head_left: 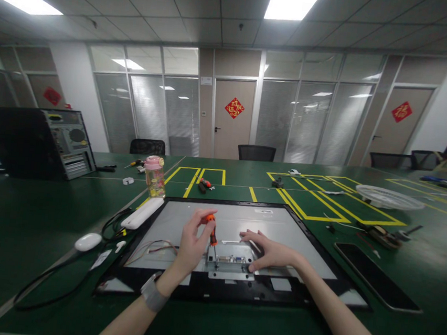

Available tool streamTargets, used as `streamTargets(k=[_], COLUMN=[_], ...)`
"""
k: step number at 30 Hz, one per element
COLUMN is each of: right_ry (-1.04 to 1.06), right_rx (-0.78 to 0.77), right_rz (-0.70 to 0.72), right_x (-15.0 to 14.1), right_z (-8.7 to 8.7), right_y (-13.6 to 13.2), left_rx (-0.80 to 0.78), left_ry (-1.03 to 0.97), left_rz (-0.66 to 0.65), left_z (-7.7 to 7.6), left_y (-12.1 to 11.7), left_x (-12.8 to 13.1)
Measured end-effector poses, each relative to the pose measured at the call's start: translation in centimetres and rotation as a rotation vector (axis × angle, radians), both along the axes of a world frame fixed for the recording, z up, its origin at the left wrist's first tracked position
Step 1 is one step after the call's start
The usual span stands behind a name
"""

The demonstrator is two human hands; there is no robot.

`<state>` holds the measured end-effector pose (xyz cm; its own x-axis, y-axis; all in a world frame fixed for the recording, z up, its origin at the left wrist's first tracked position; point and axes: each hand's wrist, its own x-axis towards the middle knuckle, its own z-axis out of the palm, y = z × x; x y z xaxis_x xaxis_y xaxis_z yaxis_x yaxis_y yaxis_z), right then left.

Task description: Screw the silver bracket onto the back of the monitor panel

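Observation:
A flat monitor panel (277, 225) with a black frame lies back side up on the green table. Near its front edge sits a metal bracket (232, 275) with a row of ports. My left hand (194, 237), with a watch on the wrist, grips the orange and black handle of a screwdriver (213, 235). The screwdriver stands nearly upright, its tip down at the bracket's left part; the exact contact point is too small to tell. My right hand (273, 251) rests with fingers spread on the bracket's right side, thumb at its front corner.
Left of the panel are a pink-capped bottle (155, 177), a long white box (142, 213), black cables (115, 223) and a white oval device (87, 242). A computer case (32, 141) stands far left. To the right lie a dark phone-like slab (377, 277) and a clear round dish (388, 198).

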<state>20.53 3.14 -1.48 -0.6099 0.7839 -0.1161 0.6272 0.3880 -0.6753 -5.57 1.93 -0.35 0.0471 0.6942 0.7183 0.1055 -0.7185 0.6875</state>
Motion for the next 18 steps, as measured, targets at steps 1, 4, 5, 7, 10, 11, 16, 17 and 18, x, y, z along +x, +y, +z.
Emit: streamTargets(k=[1, 4, 5, 7, 10, 11, 16, 17, 18], right_ry=[0.002, 0.007, 0.009, 0.009, 0.000, -0.002, 0.008, 0.010, 0.011], right_rx=[0.003, 0.015, 0.017, 0.016, 0.002, -0.001, 0.004, 0.008, 0.011], right_rz=[0.002, 0.010, 0.012, 0.012, 0.003, 0.002, 0.005, 0.005, 0.006], right_x=[0.01, 0.03, 0.03, 0.04, 0.06, 0.07, 0.07, 0.07, 0.08], right_z=[-0.08, -0.31, -0.35, -0.34, -0.23, -0.21, -0.30, -0.33, -0.36], right_y=[0.05, 0.24, 0.28, 0.31, 0.24, 0.22, 0.24, 0.27, 0.30], left_rx=[0.034, 0.068, 0.054, 0.011, -0.028, -0.024, 0.059, 0.069, 0.071], left_ry=[0.020, 0.050, 0.053, 0.046, 0.014, 0.012, 0.050, 0.053, 0.056], left_rz=[0.035, 0.073, 0.060, 0.024, 0.000, 0.005, 0.069, 0.084, 0.096], left_z=[-0.04, 0.02, 0.10, 0.30, 0.48, 0.47, 0.08, 0.01, -0.02], left_y=[0.10, 0.11, 0.02, -0.22, -0.40, -0.37, 0.16, 0.21, 0.23], left_x=[-0.06, -0.22, -0.25, -0.28, -0.25, -0.24, -0.19, -0.18, -0.18])
